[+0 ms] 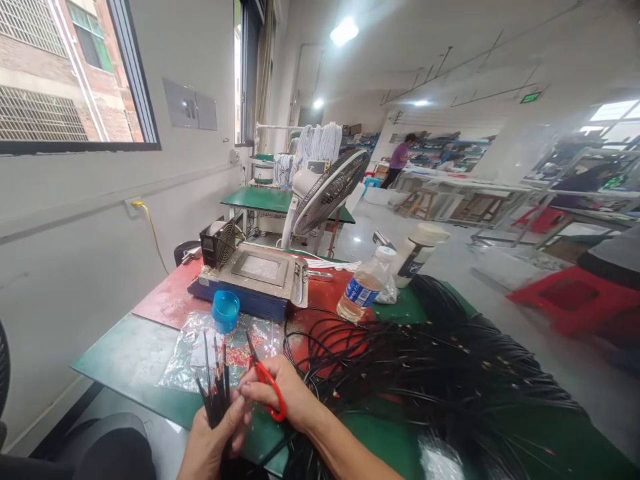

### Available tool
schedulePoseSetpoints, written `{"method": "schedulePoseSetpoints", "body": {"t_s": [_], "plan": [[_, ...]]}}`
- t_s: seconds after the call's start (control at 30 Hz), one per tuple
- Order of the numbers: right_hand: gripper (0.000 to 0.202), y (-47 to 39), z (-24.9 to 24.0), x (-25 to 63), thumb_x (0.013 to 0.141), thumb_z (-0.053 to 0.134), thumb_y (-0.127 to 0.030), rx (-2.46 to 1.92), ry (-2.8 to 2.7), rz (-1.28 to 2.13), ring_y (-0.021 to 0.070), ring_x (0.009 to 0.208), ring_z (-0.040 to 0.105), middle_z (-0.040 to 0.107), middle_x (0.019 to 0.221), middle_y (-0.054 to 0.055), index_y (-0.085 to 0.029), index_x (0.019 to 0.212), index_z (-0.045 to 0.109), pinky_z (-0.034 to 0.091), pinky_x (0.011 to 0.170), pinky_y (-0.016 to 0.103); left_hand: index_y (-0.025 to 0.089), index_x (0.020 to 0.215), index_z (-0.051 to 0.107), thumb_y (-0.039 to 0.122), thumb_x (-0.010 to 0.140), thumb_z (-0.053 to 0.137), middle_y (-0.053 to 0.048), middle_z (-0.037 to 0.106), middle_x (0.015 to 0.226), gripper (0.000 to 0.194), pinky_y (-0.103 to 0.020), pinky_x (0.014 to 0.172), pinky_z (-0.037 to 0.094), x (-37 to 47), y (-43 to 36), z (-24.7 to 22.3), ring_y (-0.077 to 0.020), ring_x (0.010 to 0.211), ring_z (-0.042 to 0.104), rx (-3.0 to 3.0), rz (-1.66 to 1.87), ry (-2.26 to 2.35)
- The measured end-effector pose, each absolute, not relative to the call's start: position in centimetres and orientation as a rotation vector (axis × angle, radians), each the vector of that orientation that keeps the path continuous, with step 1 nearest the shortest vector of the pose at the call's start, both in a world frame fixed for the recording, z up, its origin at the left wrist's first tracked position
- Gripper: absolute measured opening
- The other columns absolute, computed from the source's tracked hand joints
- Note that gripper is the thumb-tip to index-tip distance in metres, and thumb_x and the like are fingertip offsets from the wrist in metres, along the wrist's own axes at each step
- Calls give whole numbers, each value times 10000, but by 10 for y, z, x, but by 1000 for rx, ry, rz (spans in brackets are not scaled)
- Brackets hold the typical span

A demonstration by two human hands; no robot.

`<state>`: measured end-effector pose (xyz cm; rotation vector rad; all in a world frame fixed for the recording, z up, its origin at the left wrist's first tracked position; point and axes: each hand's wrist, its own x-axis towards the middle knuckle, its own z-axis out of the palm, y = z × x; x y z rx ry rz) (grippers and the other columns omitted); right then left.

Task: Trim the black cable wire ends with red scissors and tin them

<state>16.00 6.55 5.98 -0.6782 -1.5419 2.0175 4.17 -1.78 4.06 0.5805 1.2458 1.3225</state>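
Observation:
Several black cables [216, 395] stand upright in my left hand [213, 440], its fingers wrapped round them near the front table edge. My right hand [287, 390] holds a pair of red-handled scissors [273, 387], their blades pointing up and away from me. The fingertips of both hands meet beside the cable ends; whether something small is pinched there I cannot make out. Just beyond the hands lies a clear plastic bag [183, 353] with small red bits on it. A blue cup [225, 312] stands on the bag's far side.
A large heap of black cables [425, 360] covers the right of the table [120, 353]. Behind the cup sits a blue solder-pot-like machine [250, 303] with a small fan. A labelled plastic bottle [361, 290] and a cream flask [417, 257] stand further right. A pedestal fan [330, 190] rises beyond.

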Motion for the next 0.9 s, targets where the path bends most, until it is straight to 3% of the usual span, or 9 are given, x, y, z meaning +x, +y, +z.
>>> {"method": "schedulePoseSetpoints", "body": {"t_s": [0.1,0.17,0.27,0.37,0.5,0.63,0.9], "plan": [[454,66,58,158,621,713,-555,-848,-1388,1904,54,412,361,453,470,-52,-117,675,607,260,419,187,138,523,569,551,634,692,80,321,295,445,-215,390,107,42,-14,38,-32,318,230,551,1340,1285],[464,71,60,162,664,666,-584,-911,-1420,1846,57,423,328,411,485,-64,-128,719,600,246,421,191,130,620,613,536,603,723,71,397,338,422,-204,373,127,41,-12,38,-29,308,243,483,1398,1289],[442,80,70,173,726,615,-575,-883,-1798,1649,86,558,400,480,631,-27,-139,798,625,305,516,199,135,830,629,501,550,771,42,543,486,483,-192,348,151,38,-10,42,-21,304,264,355,1502,1285],[365,82,78,181,736,631,-518,-850,-2205,1404,110,672,431,526,769,-11,-165,828,631,317,587,204,135,811,598,436,593,768,54,515,510,408,-177,369,166,35,-11,47,-16,353,269,284,1546,1269],[354,75,80,180,735,628,-507,-960,-2519,1237,90,589,361,464,651,-38,-161,674,581,243,528,209,146,806,578,370,627,765,86,428,506,342,-177,398,199,31,-12,52,-30,419,254,255,1554,1243],[413,69,76,176,771,581,-518,-980,-2578,1147,77,559,339,426,593,-48,-160,585,496,198,504,213,139,815,580,392,626,766,116,323,469,366,-174,399,152,30,-14,51,-26,419,194,270,1510,1231],[452,70,73,176,776,561,-512,-1039,-2568,1045,70,505,299,344,514,-54,-160,522,437,176,491,215,117,811,631,398,511,827,99,366,464,455,-164,401,152,29,-12,50,-17,403,238,223,1488,1362]]}}
